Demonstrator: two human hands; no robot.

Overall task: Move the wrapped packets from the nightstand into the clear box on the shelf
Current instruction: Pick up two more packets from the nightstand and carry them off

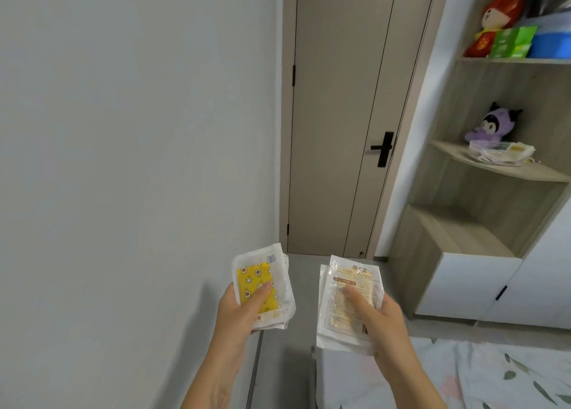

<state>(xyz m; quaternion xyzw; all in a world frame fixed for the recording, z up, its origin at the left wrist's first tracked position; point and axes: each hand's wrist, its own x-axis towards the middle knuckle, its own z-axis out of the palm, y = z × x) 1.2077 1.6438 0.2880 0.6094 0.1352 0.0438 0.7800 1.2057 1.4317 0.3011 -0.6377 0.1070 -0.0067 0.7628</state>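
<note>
A pale blue-grey wall runs along the left, a closed beige door [343, 115] stands ahead, and a wooden shelf unit [500, 167] fills the right, with a corner of flowered bedding [494, 374] below. The nightstand itself is not in view.

The left hand [244, 309] grips a small stack of wrapped packets [262, 285], the top one yellow with a star print, thumb pressed flat on its face so the slippery wrappers do not fan apart. The right hand [380, 322] holds a second stack [347, 300] the same way — thumb on top, fingers curled underneath — its top packet clear with pale contents. Both stacks are carried upright in front of the body, well apart from each other, which looks like a split load to keep each bundle manageable.

The clear box [500, 153] sits on the middle shelf, just in front of a purple plush toy [494, 124], and already holds some packets. It is well off to the right — my guess is a turn and a reach come next.
</note>
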